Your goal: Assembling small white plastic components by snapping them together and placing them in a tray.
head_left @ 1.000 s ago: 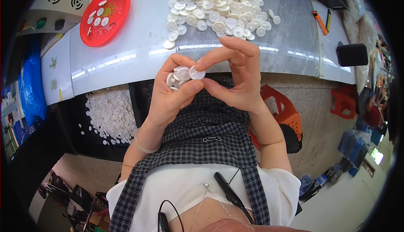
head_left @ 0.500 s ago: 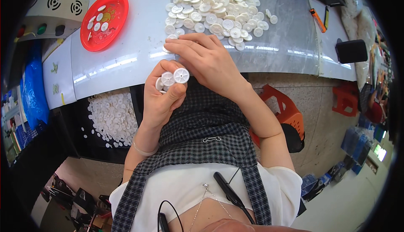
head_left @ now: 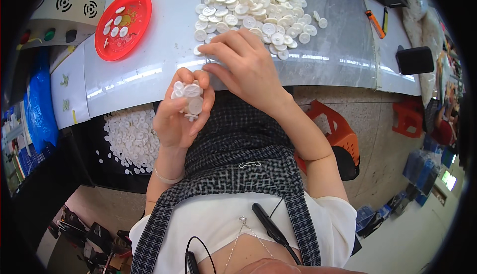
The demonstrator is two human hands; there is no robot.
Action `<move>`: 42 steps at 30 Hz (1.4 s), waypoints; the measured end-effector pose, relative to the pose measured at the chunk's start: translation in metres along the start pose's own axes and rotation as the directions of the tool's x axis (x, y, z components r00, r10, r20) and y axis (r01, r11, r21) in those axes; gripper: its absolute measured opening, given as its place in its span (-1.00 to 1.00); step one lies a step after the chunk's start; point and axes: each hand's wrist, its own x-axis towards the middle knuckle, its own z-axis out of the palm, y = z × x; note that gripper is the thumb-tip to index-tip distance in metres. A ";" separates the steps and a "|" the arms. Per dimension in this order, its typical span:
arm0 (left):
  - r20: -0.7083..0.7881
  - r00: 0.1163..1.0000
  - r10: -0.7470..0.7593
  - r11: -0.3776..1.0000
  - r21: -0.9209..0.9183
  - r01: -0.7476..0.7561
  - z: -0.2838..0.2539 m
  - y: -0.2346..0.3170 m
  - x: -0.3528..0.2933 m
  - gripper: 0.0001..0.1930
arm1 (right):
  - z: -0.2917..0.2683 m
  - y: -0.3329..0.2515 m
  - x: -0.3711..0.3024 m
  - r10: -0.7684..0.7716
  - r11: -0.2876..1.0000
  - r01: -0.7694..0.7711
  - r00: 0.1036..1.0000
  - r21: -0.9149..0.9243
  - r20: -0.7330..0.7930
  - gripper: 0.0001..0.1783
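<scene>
Seated worker sorts white plastic discs, seen from above. Nearest the body, the left hand [head_left: 181,117] is cupped, palm up, over the lap w/ its grip closed round a small stack of white discs [head_left: 188,97]; fingers curl about the stack, thumb side steadying it. Just beyond, the right hand [head_left: 246,65] reaches fwd over the near edge of the worktop [head_left: 149,70], fingers extended and pinching toward a lone disc [head_left: 198,50] at the pile's near-left edge; whether the fingertips already clamp it cannot be told, as they cover it in part. So the next piece lies at the fingertips of the right grip, well apart from the stack in the left.

To the left, below the worktop edge, a dark bin [head_left: 94,139] holds a spread of white discs [head_left: 130,137]. Farther out, the main pile of discs [head_left: 256,10] covers the far centre of the worktop, touching no other thing but the sheet under it. A red round tray [head_left: 136,30] at far left carries only a few discs.

Judged from this: work looks early to midway, w/ a handful gathered and a bin part filled, but the big pile is largely untouched, so most pieces are left to pick up.
</scene>
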 end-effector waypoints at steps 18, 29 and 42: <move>-0.179 0.983 0.029 0.922 0.385 0.044 0.008 -0.017 0.000 -0.73 | -0.027 0.000 -0.015 0.172 0.684 -0.210 0.977 0.699 0.125 -0.51; -0.090 0.983 0.158 0.726 0.685 -0.054 0.018 -0.025 -0.002 -0.65 | -0.031 -0.006 -0.028 0.192 0.653 -0.171 0.980 0.738 0.057 -0.20; -0.142 0.978 0.150 0.720 0.694 -0.009 0.014 -0.021 -0.005 -0.65 | -0.029 0.004 -0.021 0.128 0.894 -0.172 0.983 0.413 0.132 -0.58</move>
